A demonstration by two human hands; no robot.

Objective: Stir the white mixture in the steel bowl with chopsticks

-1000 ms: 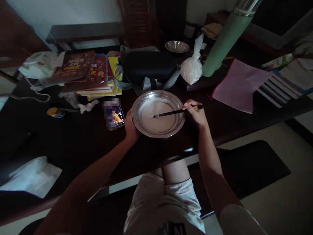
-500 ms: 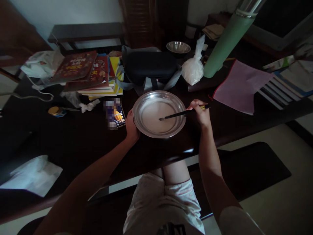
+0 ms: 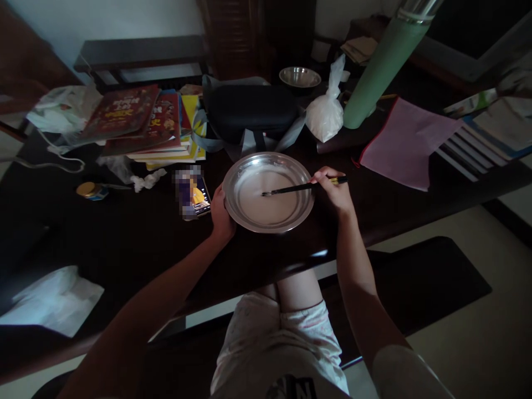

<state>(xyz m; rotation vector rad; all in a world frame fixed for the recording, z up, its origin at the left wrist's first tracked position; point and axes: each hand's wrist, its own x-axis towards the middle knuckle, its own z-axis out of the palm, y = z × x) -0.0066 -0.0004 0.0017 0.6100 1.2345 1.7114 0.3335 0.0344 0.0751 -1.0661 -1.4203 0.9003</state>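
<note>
A round steel plate (image 3: 236, 213) with a pale white liquid in it sits on the dark table near its front edge. My left hand (image 3: 220, 213) grips the plate's left rim. My right hand (image 3: 334, 194) is at the plate's right rim and holds dark chopsticks (image 3: 297, 189). Their tips rest in the liquid near the plate's middle.
A phone (image 3: 192, 195) lies just left of the plate. Behind it are a black case (image 3: 249, 111), a stack of books (image 3: 145, 124), a white plastic bag (image 3: 326, 113), a small steel bowl (image 3: 300, 77), a green flask (image 3: 380, 66) and a pink folder (image 3: 405, 141). A small jar (image 3: 89, 190) sits far left.
The chopstick tips have swung right and then back left across the liquid. My left hand has stayed on the plate's rim.
</note>
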